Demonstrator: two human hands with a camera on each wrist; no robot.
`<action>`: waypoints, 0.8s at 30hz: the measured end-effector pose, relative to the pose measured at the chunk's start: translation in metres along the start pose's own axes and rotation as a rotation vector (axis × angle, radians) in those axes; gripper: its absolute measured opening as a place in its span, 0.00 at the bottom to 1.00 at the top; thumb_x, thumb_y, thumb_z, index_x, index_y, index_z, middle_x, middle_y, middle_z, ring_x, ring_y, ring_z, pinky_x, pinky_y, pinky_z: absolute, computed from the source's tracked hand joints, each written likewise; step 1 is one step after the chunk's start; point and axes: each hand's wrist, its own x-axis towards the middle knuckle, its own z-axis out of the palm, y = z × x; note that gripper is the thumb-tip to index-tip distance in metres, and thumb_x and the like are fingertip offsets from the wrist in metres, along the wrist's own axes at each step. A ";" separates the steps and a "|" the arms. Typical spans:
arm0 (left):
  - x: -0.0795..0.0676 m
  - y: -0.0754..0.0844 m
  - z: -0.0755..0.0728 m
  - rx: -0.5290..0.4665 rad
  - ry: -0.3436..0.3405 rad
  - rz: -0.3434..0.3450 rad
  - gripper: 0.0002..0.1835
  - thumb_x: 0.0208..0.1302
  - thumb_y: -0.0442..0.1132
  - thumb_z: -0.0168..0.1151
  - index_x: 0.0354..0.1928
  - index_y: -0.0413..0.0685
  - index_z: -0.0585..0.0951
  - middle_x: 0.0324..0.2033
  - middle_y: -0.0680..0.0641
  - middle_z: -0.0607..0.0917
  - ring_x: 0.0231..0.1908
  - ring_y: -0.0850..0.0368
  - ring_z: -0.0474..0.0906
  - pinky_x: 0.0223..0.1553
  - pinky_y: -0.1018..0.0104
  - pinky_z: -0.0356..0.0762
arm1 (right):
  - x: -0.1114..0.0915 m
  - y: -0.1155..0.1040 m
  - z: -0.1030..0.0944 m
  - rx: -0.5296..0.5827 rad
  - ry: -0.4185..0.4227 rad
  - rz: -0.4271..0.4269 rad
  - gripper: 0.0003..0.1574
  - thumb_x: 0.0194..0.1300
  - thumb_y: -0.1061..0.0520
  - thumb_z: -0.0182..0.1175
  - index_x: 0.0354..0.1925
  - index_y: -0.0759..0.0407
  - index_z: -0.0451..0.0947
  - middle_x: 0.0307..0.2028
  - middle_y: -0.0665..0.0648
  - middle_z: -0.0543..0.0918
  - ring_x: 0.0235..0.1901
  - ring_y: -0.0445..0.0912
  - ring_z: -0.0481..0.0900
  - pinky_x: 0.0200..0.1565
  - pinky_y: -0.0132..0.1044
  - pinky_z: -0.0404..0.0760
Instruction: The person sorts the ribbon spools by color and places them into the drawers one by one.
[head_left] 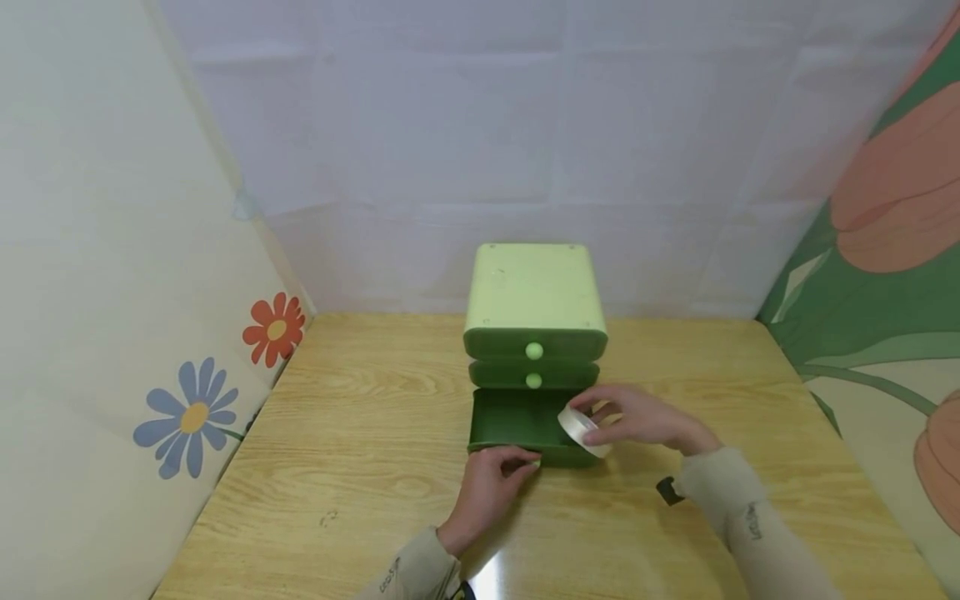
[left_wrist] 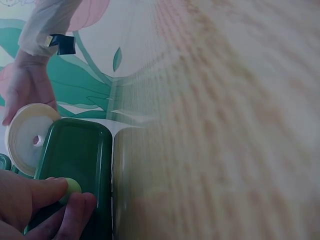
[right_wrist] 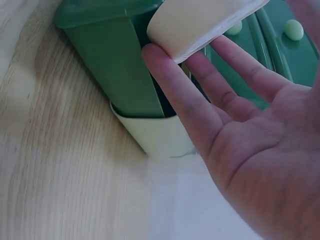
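Note:
A small light-green cabinet [head_left: 536, 287] with dark green drawers stands on the table. Its bottom drawer [head_left: 506, 417] is pulled out, and the part of its inside that shows holds nothing. At the drawer front, my left hand [head_left: 486, 490] pinches the round pale-green knob [left_wrist: 74, 187] between thumb and fingers. My right hand [head_left: 637, 419] grips a roll of whitish tape [head_left: 576, 427] by its rim, tilted over the right side of the open drawer. In the right wrist view the tape roll [right_wrist: 200, 25] overlaps the drawer's edge, held at the fingertips.
Above the open drawer, the middle drawer [head_left: 495, 375] and top drawer [head_left: 495, 343] are closed, each with a round knob. The wooden table [head_left: 360, 433] extends to both sides. A white wall [head_left: 412, 167] rises behind, with flower-painted walls left and right.

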 end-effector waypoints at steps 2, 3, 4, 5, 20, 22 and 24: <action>0.000 -0.001 0.000 -0.001 0.004 0.011 0.06 0.63 0.32 0.73 0.41 0.48 0.91 0.37 0.51 0.93 0.37 0.64 0.87 0.41 0.72 0.85 | 0.002 -0.001 0.002 0.000 -0.003 0.003 0.34 0.65 0.49 0.73 0.65 0.58 0.76 0.59 0.61 0.82 0.55 0.59 0.83 0.50 0.44 0.84; 0.000 -0.001 0.001 0.000 0.006 0.015 0.06 0.62 0.32 0.73 0.41 0.48 0.91 0.37 0.51 0.93 0.37 0.64 0.87 0.41 0.72 0.85 | 0.002 -0.001 0.003 -0.003 -0.004 0.006 0.34 0.66 0.49 0.73 0.65 0.58 0.76 0.59 0.60 0.82 0.56 0.58 0.83 0.50 0.44 0.84; 0.000 -0.001 0.001 0.000 0.008 0.017 0.07 0.62 0.32 0.73 0.41 0.48 0.91 0.37 0.51 0.93 0.37 0.64 0.87 0.41 0.72 0.85 | 0.002 -0.002 0.003 -0.006 -0.005 0.010 0.34 0.66 0.49 0.73 0.65 0.57 0.76 0.58 0.60 0.82 0.56 0.58 0.82 0.50 0.45 0.84; 0.000 -0.001 0.001 0.000 0.009 0.021 0.07 0.62 0.32 0.74 0.41 0.48 0.91 0.36 0.51 0.93 0.37 0.63 0.87 0.41 0.72 0.85 | 0.003 -0.003 0.003 -0.009 -0.006 0.014 0.34 0.66 0.48 0.73 0.65 0.57 0.76 0.58 0.59 0.82 0.56 0.58 0.82 0.50 0.45 0.83; 0.001 0.000 -0.001 0.012 -0.014 -0.012 0.05 0.64 0.34 0.73 0.41 0.49 0.91 0.37 0.53 0.93 0.37 0.66 0.87 0.40 0.74 0.85 | 0.012 -0.009 0.010 -0.028 0.020 0.050 0.37 0.68 0.45 0.71 0.69 0.55 0.74 0.62 0.60 0.81 0.58 0.58 0.81 0.52 0.46 0.84; 0.001 0.001 -0.001 0.011 -0.016 -0.014 0.05 0.64 0.33 0.73 0.41 0.49 0.91 0.37 0.52 0.93 0.37 0.65 0.87 0.41 0.74 0.85 | 0.014 -0.009 0.011 -0.024 0.026 0.052 0.37 0.68 0.44 0.70 0.69 0.55 0.74 0.61 0.60 0.81 0.59 0.58 0.81 0.51 0.46 0.84; 0.001 0.001 -0.001 0.009 -0.019 -0.016 0.05 0.64 0.34 0.73 0.41 0.49 0.91 0.38 0.52 0.93 0.38 0.65 0.87 0.41 0.74 0.85 | 0.016 -0.010 0.012 -0.022 0.030 0.051 0.37 0.68 0.45 0.70 0.69 0.56 0.74 0.61 0.60 0.81 0.59 0.59 0.80 0.51 0.46 0.84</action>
